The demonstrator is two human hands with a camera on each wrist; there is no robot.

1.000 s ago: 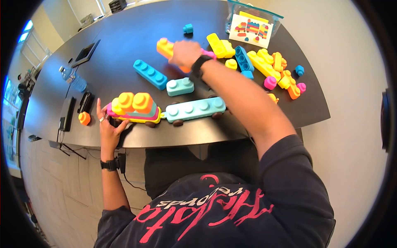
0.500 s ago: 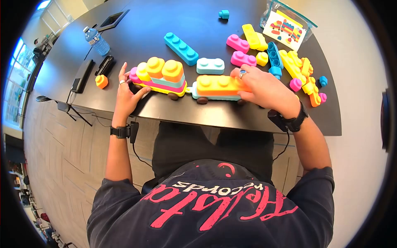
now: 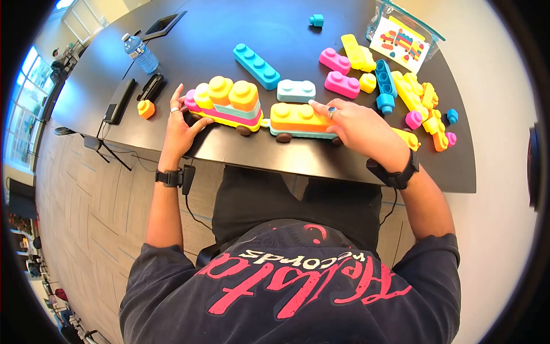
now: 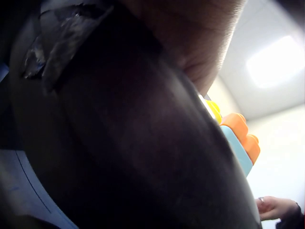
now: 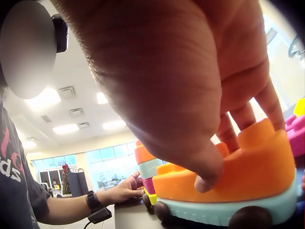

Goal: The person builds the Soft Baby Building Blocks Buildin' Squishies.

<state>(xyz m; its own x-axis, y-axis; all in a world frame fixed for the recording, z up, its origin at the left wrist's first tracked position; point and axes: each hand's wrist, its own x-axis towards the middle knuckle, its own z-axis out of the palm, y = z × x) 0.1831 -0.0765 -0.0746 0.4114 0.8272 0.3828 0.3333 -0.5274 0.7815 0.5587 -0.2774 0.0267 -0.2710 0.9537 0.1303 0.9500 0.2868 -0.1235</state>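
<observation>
In the head view, my right hand grips a long orange building block seated on a light blue wheeled car base. The right wrist view shows its thumb against the near side and the other fingers over the far side. My left hand holds the left end of a yellow wheeled toy train car, thumb along the near side. Stacked on this car are pink, yellow, light blue and orange blocks. A small link joins both cars end to end.
Behind the cars lie a light blue block, a blue four-stud block and pink blocks. Several yellow and orange blocks lie right, near a bag with a picture card. A water bottle and small orange block stand left.
My right hand has brought the orange block from the far side of the table onto the light blue car base, where it now sits lower. My left hand stays at the yellow car.
</observation>
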